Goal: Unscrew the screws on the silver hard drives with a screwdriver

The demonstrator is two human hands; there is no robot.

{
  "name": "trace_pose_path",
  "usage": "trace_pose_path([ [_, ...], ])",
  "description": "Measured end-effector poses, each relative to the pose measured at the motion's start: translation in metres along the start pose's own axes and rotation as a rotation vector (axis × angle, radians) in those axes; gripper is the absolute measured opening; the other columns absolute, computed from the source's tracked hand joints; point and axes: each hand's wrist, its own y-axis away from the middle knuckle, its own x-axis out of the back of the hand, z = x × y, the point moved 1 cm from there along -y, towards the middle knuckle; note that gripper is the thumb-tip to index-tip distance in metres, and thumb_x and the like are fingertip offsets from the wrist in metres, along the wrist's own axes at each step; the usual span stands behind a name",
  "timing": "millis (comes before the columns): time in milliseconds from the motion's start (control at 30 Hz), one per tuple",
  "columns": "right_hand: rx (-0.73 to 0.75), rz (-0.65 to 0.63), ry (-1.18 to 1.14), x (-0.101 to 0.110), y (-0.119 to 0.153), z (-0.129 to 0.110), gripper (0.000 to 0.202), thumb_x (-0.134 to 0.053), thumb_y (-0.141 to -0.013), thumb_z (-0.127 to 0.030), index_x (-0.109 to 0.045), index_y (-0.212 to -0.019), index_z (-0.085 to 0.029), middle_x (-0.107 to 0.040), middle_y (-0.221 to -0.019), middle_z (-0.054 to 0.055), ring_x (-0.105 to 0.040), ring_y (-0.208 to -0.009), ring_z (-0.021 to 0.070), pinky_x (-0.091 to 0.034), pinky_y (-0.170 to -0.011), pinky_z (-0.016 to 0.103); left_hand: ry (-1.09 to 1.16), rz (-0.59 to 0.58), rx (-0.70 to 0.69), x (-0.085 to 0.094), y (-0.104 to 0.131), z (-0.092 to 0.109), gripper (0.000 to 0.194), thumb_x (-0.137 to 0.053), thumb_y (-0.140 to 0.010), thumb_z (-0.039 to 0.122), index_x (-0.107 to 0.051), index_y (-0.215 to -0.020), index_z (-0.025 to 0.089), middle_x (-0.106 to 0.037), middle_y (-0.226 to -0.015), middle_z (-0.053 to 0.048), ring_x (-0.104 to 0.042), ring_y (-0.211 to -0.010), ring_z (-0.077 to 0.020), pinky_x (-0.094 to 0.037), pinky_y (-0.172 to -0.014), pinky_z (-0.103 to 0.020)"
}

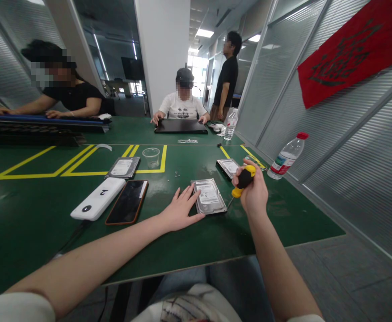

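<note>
A silver hard drive (211, 199) lies label up on the green table in front of me. My left hand (183, 206) is open, fingers spread, with the fingertips resting on the drive's left edge. Wrapped around a yellow and black screwdriver (245, 177) is my right hand (256, 192). The screwdriver's thin shaft slants down to the drive's lower right corner; I cannot tell whether the tip sits in a screw. Just behind the right hand lies a second hard drive (228, 167), partly hidden by it. Several tiny screws (176, 174) are scattered beyond my left hand.
To the left are a white power bank (98, 199) with a cable, a phone (128, 203), another hard drive (123, 167) and a clear plastic cup (151, 158). A water bottle (288, 156) stands at the right edge. Two people sit across the green table (283, 214); another stands behind.
</note>
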Motion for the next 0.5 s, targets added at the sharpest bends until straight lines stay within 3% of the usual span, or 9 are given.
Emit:
trace_pose_path([
  [100,0.031,-0.019,-0.02,-0.0011,0.0043,-0.0002,0.032,-0.046,-0.087,-0.059,-0.046,-0.101,-0.03,-0.053,-0.07,-0.005,-0.045,-0.047,0.0076,-0.035,-0.043,0.021,-0.001,0.006,0.0,-0.0002,-0.0002,-0.0003,0.083,-0.041,-0.092,0.065,-0.017,-0.154,0.014,-0.003,-0.16,-0.018,-0.008,-0.148,-0.0323,-0.007,-0.117,-0.055],
  [233,0.083,-0.008,0.086,0.0045,0.0044,0.0033,0.032,-0.066,-0.079,-0.044,-0.045,-0.097,-0.03,-0.057,-0.08,-0.005,-0.053,-0.059,0.0085,-0.044,-0.054,0.022,-0.009,0.018,-0.01,0.0,-0.0004,-0.0006,0.082,-0.04,-0.092,0.066,-0.018,-0.154,0.016,-0.004,-0.16,-0.018,-0.008,-0.148,-0.0316,-0.008,-0.117,-0.056],
  [367,0.057,0.002,0.14,0.0041,0.0013,0.0048,0.026,-0.052,-0.086,-0.046,-0.058,-0.097,-0.023,-0.059,-0.085,0.002,-0.059,-0.074,0.0134,-0.05,-0.067,0.028,-0.005,0.01,-0.008,0.001,-0.0003,-0.0002,0.083,-0.039,-0.092,0.066,-0.018,-0.154,0.015,-0.003,-0.16,-0.018,-0.009,-0.148,-0.0319,-0.008,-0.117,-0.055],
  [500,0.074,-0.054,0.069,-0.0025,0.0043,0.0024,0.034,-0.04,-0.092,-0.049,-0.053,-0.113,-0.027,-0.059,-0.079,-0.001,-0.054,-0.059,0.0107,-0.046,-0.058,0.027,-0.01,0.012,-0.004,0.0008,-0.0005,0.0004,0.082,-0.04,-0.092,0.065,-0.019,-0.154,0.015,-0.004,-0.16,-0.018,-0.009,-0.148,-0.0321,-0.009,-0.117,-0.055],
])
